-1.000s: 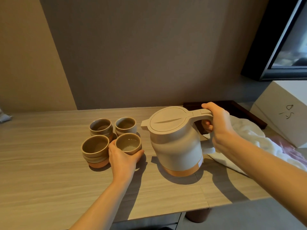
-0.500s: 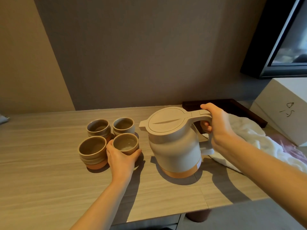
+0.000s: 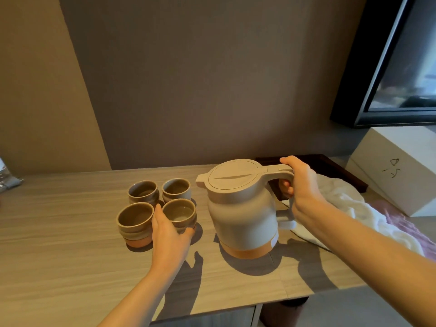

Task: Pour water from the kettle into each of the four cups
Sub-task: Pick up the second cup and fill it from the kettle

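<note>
Beige kettle (image 3: 243, 208), orange base; brown cups (image 3: 135, 218); wood-grain table (image 3: 59, 256).

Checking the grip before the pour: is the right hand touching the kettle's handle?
Touching. The head view shows the right hand wrapped around the kettle handle, thumb on top and fingers curled underneath.

You see a pale wooden tabletop (image 3: 59, 256). On it stand four cups (image 3: 160, 206) close together, the kettle (image 3: 243, 213) just beside them, a white cloth (image 3: 354, 213), a white box (image 3: 401, 171) and a dark tray (image 3: 335, 166).
</note>
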